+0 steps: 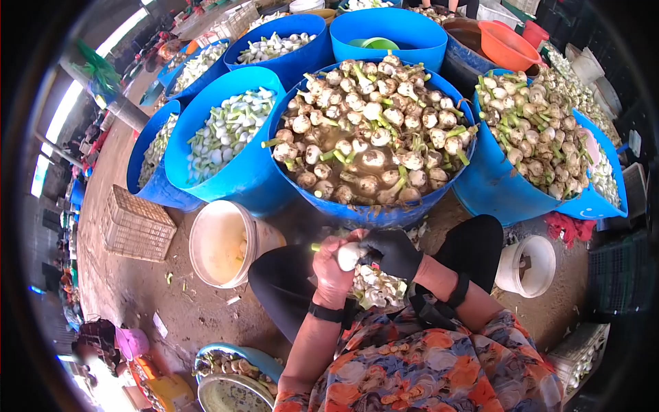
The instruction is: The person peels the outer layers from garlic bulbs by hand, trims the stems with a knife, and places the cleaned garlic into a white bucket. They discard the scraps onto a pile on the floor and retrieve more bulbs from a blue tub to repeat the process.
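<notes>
My left hand (332, 271), bare, is wrapped round a white garlic bulb (349, 256) with a short green stem poking out to the left. My right hand (392, 253) wears a black glove and is closed against the bulb's right side; whatever its fingers hold is too dark to make out. Below both hands, between my knees, lies a heap of pale peelings (379, 287). Just ahead stands a large blue tub (357, 214) of muddy, unpeeled bulbs in brown water.
Left of my knees are a white bucket (221, 244) of cloudy water and a plastic crate (139, 224). Blue tubs (237, 180) of bulbs surround the front. A small white bucket (535, 266) stands right. Bottom left is a blue basin (259, 358).
</notes>
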`<state>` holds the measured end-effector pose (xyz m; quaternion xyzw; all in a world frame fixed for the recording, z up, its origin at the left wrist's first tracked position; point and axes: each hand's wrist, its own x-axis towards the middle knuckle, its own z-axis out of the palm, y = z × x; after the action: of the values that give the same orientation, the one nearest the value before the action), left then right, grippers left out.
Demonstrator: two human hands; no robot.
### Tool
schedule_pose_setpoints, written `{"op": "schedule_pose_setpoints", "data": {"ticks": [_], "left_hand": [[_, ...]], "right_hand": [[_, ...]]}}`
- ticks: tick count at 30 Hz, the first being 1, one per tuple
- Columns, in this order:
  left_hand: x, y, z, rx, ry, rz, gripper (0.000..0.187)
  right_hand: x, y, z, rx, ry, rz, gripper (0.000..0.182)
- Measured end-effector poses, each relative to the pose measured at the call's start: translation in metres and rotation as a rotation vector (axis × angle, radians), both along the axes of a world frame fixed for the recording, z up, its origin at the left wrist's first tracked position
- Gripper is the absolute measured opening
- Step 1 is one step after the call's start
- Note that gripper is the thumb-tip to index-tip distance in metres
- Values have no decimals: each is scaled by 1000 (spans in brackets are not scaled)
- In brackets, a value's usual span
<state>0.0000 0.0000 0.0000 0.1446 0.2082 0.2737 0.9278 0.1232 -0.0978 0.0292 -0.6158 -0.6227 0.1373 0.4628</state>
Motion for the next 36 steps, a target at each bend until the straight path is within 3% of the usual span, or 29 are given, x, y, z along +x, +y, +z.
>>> {"op": "schedule_pose_setpoints", "data": {"ticks": [2,3,5,6,7,10,12,13,15,17,19,20,22,23,25,26,28,33,35,36], "left_hand": [[-1,-6,9,154,24,63,12],[6,13,3,182,15,64,12],[2,8,-5,22,28,82,16],[1,7,-4,-111,46,134,16],[3,11,0,-32,192,182,17],[-3,35,-5,-175,135,209,27],[-11,54,5,-132,234,-27,39],[-14,69,6,-76,307,-144,46],[-18,132,7,25,146,-78,56],[-14,173,84,125,-100,175,59],[-15,199,120,-8,-83,530,58],[-15,203,108,-8,-86,530,58],[-28,208,66,236,-195,128,49],[-22,187,57,285,-180,64,41],[-12,148,40,135,46,69,37],[-7,129,35,139,117,58,36],[1,101,29,74,170,41,27],[6,68,30,187,316,-48,21],[9,59,30,261,327,-106,24],[14,54,34,260,341,-139,34]], "right_hand": [[-4,-6,-1,-12,7,12,13],[3,12,-6,16,-2,12,13],[1,4,-3,5,-34,92,10],[-1,1,-15,-80,-87,263,11],[-8,-4,-19,-125,-144,385,11],[-19,-15,-61,-328,-291,516,11],[-13,-22,-87,-529,-337,323,24],[-7,-22,-70,-580,-327,288,29],[5,-6,-57,-871,-433,447,31],[12,12,-14,-861,-495,449,27],[18,31,9,-752,-572,365,20],[26,44,19,-754,-487,302,18],[47,73,29,-701,-392,123,17],[58,89,24,-644,-378,8,17],[78,125,11,-806,-539,-112,22],[82,135,11,-804,-542,-109,22],[87,148,13,-1066,-558,-10,26],[102,149,-33,-800,-389,-121,26],[109,139,-25,-570,-126,-225,30],[111,131,-28,-454,161,-221,34]]}}
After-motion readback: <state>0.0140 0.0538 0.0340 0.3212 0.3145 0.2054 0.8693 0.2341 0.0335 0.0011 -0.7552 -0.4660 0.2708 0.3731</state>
